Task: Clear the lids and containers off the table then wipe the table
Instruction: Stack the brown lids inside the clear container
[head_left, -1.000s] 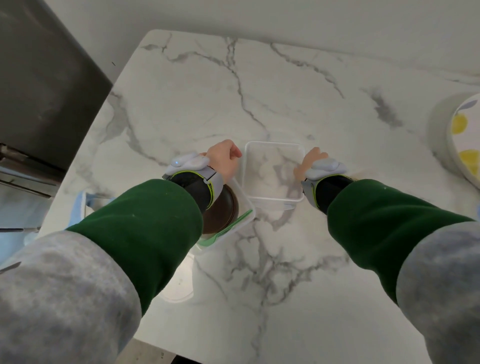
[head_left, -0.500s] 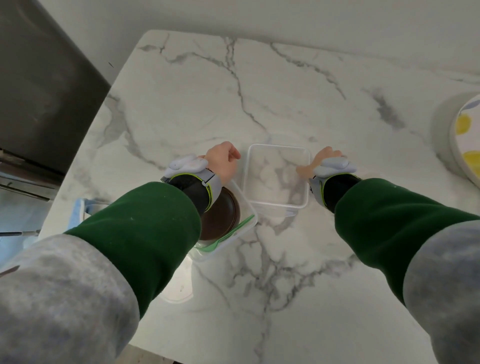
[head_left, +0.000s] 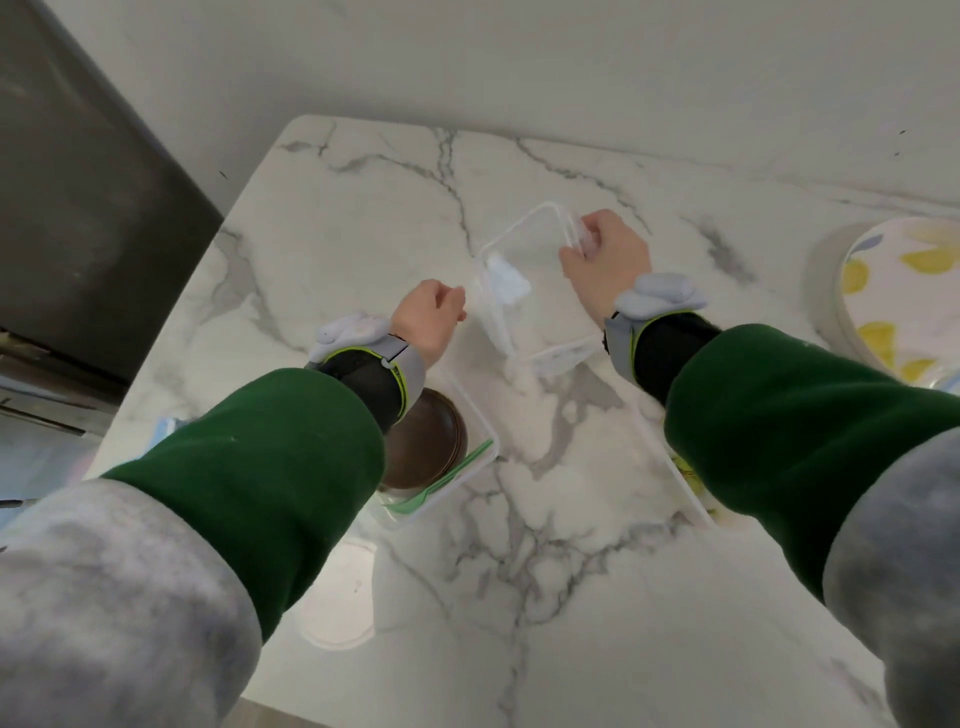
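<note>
My right hand (head_left: 605, 260) grips the far right rim of the clear container (head_left: 540, 312), fingers curled over the edge. The container hangs tilted, its far end raised off the table (head_left: 363, 208) and its near corner low, on or just above the marble. My left hand (head_left: 430, 318) is curled just beside the container's left rim; I cannot tell whether it pinches the rim or only touches it.

I judge this to be the lift of one container, with the clearing far from done and the wiping not yet started. To do it well, I would take a sure pinch on the left rim before raising further, so the thin plastic does not twist in a one-sided hold, then level it and bring it straight up.

The crowding is the risk. A second container (head_left: 470, 415), holding a brown bowl (head_left: 426, 441) and a green fork (head_left: 441, 483), lies under my left forearm, just beside the lifted one. The edge of a third container (head_left: 675, 467) shows under my right sleeve. I would carry high and clear of both, and of what seems to be a round lid (head_left: 337, 613) at the table's near edge.
</note>
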